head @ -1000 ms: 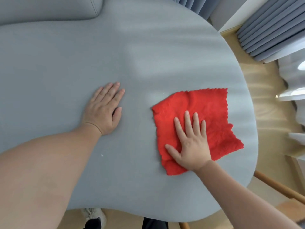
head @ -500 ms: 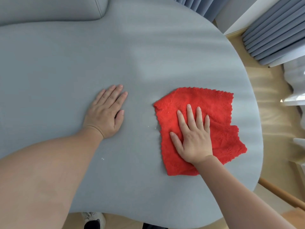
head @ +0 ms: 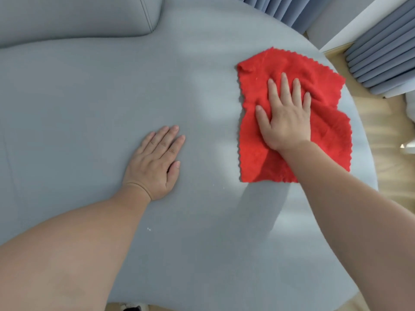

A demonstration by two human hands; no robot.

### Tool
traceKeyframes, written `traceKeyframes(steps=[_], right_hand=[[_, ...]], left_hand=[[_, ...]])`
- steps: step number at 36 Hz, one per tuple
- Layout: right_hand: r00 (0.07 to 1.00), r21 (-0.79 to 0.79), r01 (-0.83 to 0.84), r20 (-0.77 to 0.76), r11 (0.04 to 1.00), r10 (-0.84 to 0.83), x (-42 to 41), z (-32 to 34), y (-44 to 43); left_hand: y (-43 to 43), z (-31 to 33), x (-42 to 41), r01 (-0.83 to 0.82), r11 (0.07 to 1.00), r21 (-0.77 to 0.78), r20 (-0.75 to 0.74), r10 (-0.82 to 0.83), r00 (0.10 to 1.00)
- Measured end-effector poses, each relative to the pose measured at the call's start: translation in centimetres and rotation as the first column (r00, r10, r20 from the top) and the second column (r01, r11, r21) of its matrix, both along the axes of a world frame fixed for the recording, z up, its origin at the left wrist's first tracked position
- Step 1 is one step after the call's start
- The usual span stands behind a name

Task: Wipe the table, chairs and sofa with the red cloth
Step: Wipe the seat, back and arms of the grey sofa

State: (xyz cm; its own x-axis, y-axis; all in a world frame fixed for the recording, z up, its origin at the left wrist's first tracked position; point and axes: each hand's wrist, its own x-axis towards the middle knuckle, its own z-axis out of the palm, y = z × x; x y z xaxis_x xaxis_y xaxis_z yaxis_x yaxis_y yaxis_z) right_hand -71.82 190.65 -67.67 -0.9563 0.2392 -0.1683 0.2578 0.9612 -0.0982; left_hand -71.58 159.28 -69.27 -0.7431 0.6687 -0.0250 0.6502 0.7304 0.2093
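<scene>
— Where is the red cloth (head: 254, 158) just now?
— Right of centre, in the upper half of the frame. It's flat on the grey seat (head: 89, 108), directly under the right hand (head: 285, 115). The palm presses it down, with the fingers straight, slightly spread and pointing towards the top of the frame.
— Which way does it lie?
— Its longer side runs top to bottom of the frame, roughly in line with the fingers. A strip sticks out above the fingertips and a wider piece shows below the wrist. It's rumpled on the right, by the little finger.
— And the other hand?
— The left hand (head: 155, 162) lies flat on bare fabric at lower centre, fingers together, holding nothing, well apart from the cloth. It looks like a prop to lean on, so only the right one is doing the work.
— Where would you send the next stroke?
— Leftwards, I'd guess, or back towards the bottom of the frame. The cloth's right edge is near the seat's rounded rim, and beyond that is wooden floor (head: 386, 153), so there's little to cover that way. A few white specks (head: 148, 229) sit at lower centre beside the left forearm, untouched.
— And the surface?
— Soft-looking grey upholstery. I'd say it's the sofa rather than the table, since there's a cushion (head: 74, 19) at upper left. Blue-grey curtains (head: 379, 48) hang at upper right.
</scene>
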Motion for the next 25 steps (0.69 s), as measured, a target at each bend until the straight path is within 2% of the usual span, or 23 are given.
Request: traceKeyframes(steps=[7,11,19,25], right_hand=[[0.997,0.016,0.072,-0.019,0.997,-0.072,-7.6,-0.2,2.3],[0.997,0.04,0.072,-0.026,0.997,-0.071,-8.4,-0.3,2.4],[0.995,0.011,-0.098,0.025,0.995,0.097,-6.0,0.2,1.2],[0.955,-0.017,-0.282,0.094,0.959,0.283,-2.0,0.9,-1.1]], left_hand=[[0.0,-0.2,-0.1,0.002,1.0,0.01,-0.006,-0.002,1.0],[-0.1,-0.4,-0.1,0.006,0.999,0.046,-0.011,-0.005,1.0],[-0.1,-0.3,-0.1,0.009,0.999,0.044,-0.005,-0.009,1.0],[-0.1,0.0,-0.1,0.014,0.999,0.04,-0.004,-0.014,1.0]])
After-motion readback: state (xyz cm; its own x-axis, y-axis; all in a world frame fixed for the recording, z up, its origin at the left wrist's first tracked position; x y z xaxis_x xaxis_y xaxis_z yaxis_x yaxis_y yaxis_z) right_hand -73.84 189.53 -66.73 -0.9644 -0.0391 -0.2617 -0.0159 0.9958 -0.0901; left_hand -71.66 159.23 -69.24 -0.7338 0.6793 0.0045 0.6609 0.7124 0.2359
